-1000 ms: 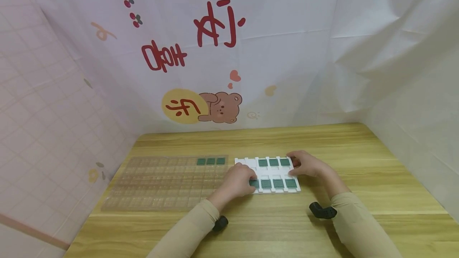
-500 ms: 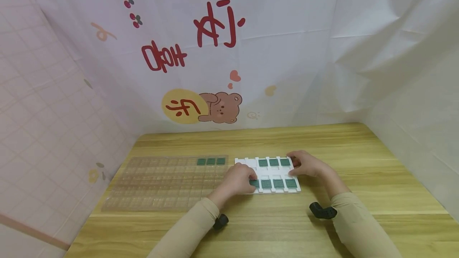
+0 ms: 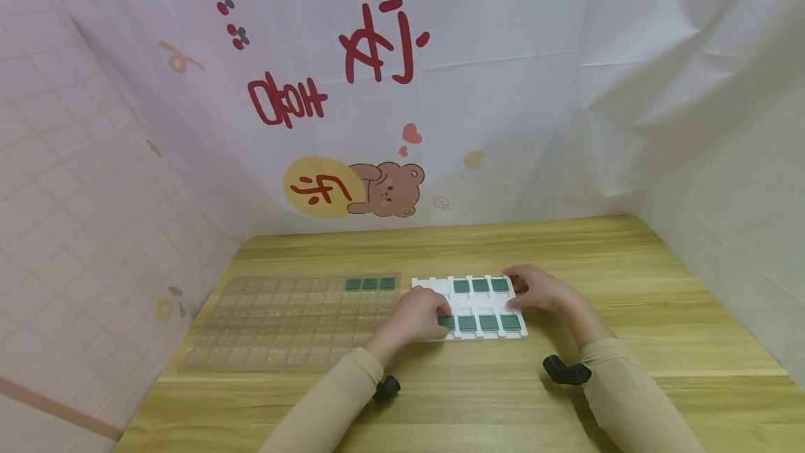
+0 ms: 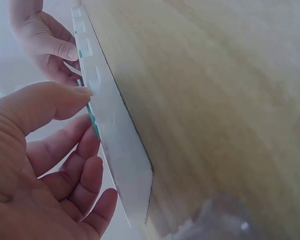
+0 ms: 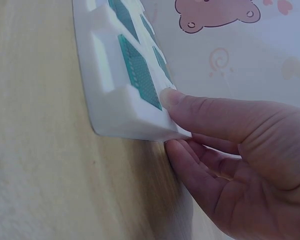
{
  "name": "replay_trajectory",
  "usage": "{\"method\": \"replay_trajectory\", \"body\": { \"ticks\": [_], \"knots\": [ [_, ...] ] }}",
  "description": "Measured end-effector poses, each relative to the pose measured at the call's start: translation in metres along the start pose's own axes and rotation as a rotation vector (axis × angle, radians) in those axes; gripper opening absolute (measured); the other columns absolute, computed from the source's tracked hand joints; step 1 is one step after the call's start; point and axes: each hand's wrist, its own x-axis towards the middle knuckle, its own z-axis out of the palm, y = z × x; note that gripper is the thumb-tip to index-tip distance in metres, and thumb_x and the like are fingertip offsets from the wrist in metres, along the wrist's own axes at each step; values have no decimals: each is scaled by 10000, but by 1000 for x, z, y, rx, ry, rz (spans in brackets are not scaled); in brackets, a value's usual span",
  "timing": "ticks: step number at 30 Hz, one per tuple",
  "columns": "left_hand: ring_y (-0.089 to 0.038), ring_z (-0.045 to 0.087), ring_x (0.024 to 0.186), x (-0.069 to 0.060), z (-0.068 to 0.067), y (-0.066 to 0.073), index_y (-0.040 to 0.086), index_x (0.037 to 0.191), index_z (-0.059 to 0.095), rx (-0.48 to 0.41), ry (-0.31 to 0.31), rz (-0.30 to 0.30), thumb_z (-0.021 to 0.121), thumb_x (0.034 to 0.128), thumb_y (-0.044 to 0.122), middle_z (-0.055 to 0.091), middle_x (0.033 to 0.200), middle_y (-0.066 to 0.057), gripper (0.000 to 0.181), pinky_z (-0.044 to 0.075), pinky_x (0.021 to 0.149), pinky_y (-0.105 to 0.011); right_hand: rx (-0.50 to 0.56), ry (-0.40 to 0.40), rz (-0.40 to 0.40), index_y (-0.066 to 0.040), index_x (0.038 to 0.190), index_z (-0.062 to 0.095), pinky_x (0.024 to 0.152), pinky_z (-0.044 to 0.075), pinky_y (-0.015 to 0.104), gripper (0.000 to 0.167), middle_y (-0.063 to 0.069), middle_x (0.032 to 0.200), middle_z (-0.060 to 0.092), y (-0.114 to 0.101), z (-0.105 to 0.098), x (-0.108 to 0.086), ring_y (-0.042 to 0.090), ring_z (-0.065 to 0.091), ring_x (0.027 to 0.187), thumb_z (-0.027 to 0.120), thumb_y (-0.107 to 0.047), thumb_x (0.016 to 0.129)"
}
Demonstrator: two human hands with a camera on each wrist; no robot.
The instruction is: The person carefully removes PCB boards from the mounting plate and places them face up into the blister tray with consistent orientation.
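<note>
A white plastic tray (image 3: 484, 304) with two rows of slots lies on the table, several small green circuit boards (image 3: 488, 322) seated in it. At the near row's left part, my left hand (image 3: 415, 315) pinches one green circuit board (image 4: 93, 120) between thumb and forefinger; the board sits at its slot, partly covered by the fingers. My right hand (image 3: 539, 289) grips the tray's right end. In the right wrist view, its thumb (image 5: 173, 98) presses on top while the fingers curl below the edge. The left hand hides the tray's left near corner in the head view.
To the left lies a clear compartmented plastic tray (image 3: 283, 320), with 3 green circuit boards (image 3: 370, 284) in its far right compartments. Black wrist devices (image 3: 566, 370) sit at both sleeves. A white printed curtain (image 3: 503, 124) stands behind the wooden table (image 3: 478, 397).
</note>
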Motion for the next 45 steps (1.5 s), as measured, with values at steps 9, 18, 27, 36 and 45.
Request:
{"method": "replay_trajectory", "body": {
  "ticks": [9, 18, 27, 36, 45],
  "knots": [
    [-93, 585, 872, -1, 0, 0, 137, 962, 778, -20, 17, 29, 812, 729, 175, 710, 893, 72, 238, 457, 814, -245, 0, -3, -7, 173, 1344, 431, 935, 476, 501, 710, 289, 1224, 515, 3, 0, 2, 381, 570, 1082, 811, -59, 792],
    [-82, 595, 865, -3, -6, 3, 153, 944, 778, -41, 57, 17, 827, 749, 194, 700, 882, 93, 205, 444, 891, -274, 12, -8, -2, 166, 1347, 432, 932, 479, 495, 709, 285, 1224, 508, 2, 0, 1, 384, 566, 1087, 812, -64, 795],
    [-155, 572, 965, -12, -20, 3, 137, 976, 767, -143, 96, -19, 812, 780, 170, 691, 934, 77, 204, 456, 895, -311, 14, -11, -7, 167, 1348, 430, 912, 488, 474, 704, 276, 1208, 523, 2, 0, 0, 378, 571, 1077, 808, -56, 798],
    [-203, 559, 997, -21, -32, -6, 100, 1004, 748, -217, 143, -17, 784, 819, 143, 687, 999, 1, 193, 468, 870, -364, 7, -9, -8, 165, 1352, 428, 917, 486, 479, 711, 274, 1206, 524, 4, 0, 2, 373, 573, 1072, 810, -66, 798],
    [-225, 567, 996, -26, -38, -14, 122, 995, 744, -217, 167, -61, 797, 814, 161, 681, 1009, 9, 192, 471, 859, -370, -2, -4, -12, 167, 1349, 428, 923, 479, 480, 714, 288, 1223, 517, 4, 1, 2, 376, 569, 1079, 811, -77, 799]
  ]
}}
